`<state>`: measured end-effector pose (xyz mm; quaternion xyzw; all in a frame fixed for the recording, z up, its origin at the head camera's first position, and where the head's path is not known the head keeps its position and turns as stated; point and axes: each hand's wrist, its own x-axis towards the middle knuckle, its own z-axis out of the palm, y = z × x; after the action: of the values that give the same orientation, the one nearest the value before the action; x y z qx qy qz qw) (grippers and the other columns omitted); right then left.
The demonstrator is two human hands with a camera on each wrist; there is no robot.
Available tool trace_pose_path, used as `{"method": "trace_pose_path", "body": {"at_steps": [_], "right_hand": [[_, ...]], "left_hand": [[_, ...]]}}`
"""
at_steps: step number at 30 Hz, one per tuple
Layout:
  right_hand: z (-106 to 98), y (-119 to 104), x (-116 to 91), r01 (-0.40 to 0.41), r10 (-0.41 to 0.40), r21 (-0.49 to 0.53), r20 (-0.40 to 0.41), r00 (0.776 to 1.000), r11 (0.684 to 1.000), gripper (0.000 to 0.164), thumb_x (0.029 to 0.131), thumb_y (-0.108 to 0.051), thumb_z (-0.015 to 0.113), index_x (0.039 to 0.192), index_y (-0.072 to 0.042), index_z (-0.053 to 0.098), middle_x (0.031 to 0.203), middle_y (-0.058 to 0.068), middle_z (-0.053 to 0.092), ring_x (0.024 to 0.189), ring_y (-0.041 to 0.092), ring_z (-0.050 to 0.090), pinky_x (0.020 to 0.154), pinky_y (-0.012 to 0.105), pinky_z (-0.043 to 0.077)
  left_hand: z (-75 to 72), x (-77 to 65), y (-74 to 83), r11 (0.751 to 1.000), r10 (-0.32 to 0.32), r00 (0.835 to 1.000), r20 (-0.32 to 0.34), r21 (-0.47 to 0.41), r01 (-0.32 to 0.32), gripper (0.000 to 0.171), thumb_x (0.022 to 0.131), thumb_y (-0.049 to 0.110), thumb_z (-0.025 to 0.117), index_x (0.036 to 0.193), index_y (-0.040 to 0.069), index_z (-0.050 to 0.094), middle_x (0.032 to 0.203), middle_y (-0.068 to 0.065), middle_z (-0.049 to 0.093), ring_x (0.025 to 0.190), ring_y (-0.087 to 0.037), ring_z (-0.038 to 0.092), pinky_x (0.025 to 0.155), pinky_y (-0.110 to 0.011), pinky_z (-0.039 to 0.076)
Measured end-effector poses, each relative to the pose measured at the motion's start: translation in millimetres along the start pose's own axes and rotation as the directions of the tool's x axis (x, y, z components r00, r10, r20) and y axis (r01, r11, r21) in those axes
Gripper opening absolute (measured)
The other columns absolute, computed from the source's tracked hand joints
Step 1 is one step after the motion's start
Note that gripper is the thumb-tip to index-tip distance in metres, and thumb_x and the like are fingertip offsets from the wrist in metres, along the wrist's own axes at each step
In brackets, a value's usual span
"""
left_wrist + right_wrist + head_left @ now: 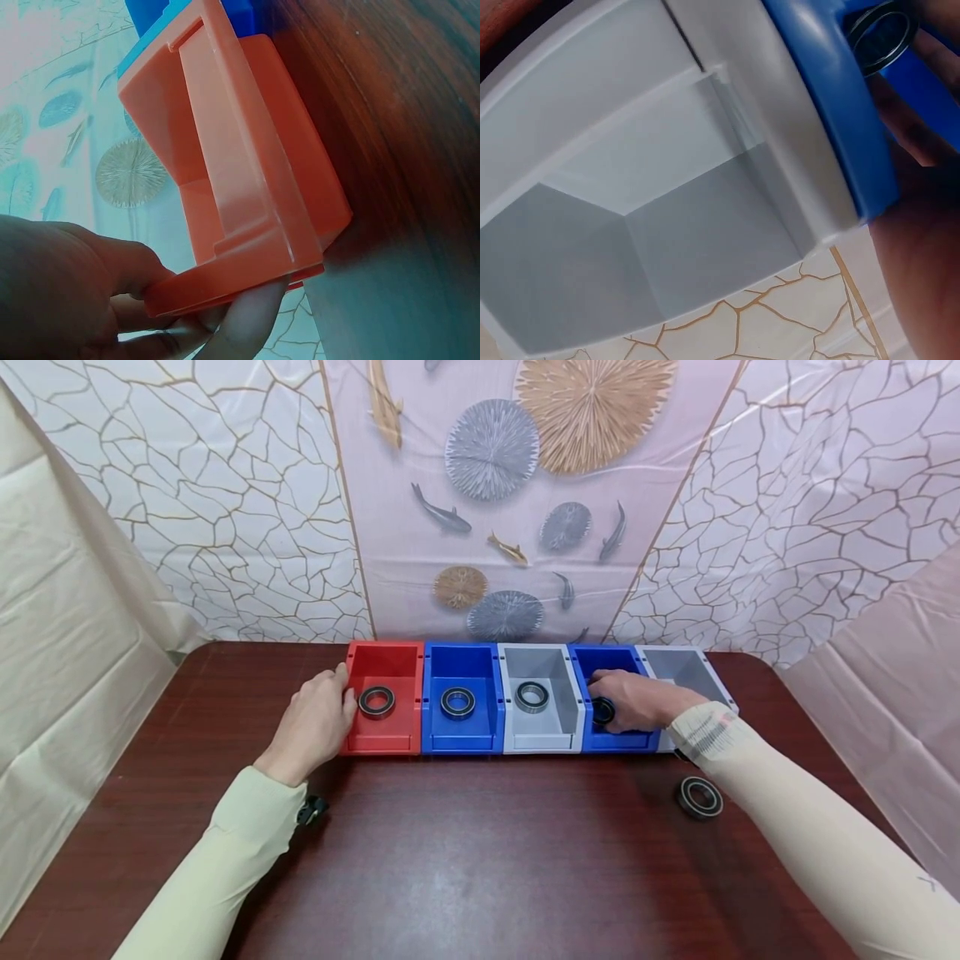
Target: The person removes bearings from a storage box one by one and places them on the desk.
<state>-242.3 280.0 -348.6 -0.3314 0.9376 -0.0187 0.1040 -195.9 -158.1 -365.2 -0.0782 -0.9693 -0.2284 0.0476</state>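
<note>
My left hand (313, 724) grips the left side wall of the red bin (384, 743); in the left wrist view the thumb and fingers (251, 319) lie on both sides of its rim. My right hand (637, 700) reaches down into the right-hand blue bin (611, 657) and holds a ball bearing (602, 711) at the fingers. That bearing (883, 37) also shows at the top right of the right wrist view, tilted. Part of it is hidden by the hand.
Single bearings lie in the red bin, the left blue bin (487, 727) and the middle grey bin (551, 742). At the row's right end is another grey bin (678, 664), partly behind my right arm. One more bearing (700, 798) lies on the brown table (450, 860).
</note>
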Motion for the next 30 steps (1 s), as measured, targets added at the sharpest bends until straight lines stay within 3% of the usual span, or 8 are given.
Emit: {"method": "trace_pose_path", "body": {"at_steps": [10, 30], "right_hand": [[3.6, 0.9, 0.4, -0.016, 0.016, -0.009, 0.010, 1.000, 1.000, 0.032, 0.077, -0.003, 0.083, 0.107, -0.003, 0.073, 0.103, 0.012, 0.066, 0.093, 0.024, 0.063, 0.085, 0.045, 0.057], [2.2, 4.7, -2.1, 0.109, -0.111, -0.035, -0.060, 0.992, 0.993, 0.033, 0.069, -0.001, 0.082, 0.099, -0.008, 0.072, 0.092, 0.006, 0.062, 0.087, 0.021, 0.060, 0.081, 0.042, 0.054]], "left_hand": [[-0.1, 0.2, 0.1, 1.000, -0.008, 1.000, 0.007, 0.004, 0.008, 0.054, 0.103, 0.013, 0.050, 0.151, -0.009, 0.039, 0.123, -0.031, 0.060, 0.106, -0.045, 0.062, 0.093, -0.058, 0.055], [0.6, 0.4, 0.2, 1.000, -0.012, 1.000, 0.011, 0.009, 0.011, 0.054, 0.104, 0.014, 0.049, 0.152, -0.009, 0.038, 0.124, -0.031, 0.059, 0.106, -0.046, 0.063, 0.093, -0.059, 0.055]]}}
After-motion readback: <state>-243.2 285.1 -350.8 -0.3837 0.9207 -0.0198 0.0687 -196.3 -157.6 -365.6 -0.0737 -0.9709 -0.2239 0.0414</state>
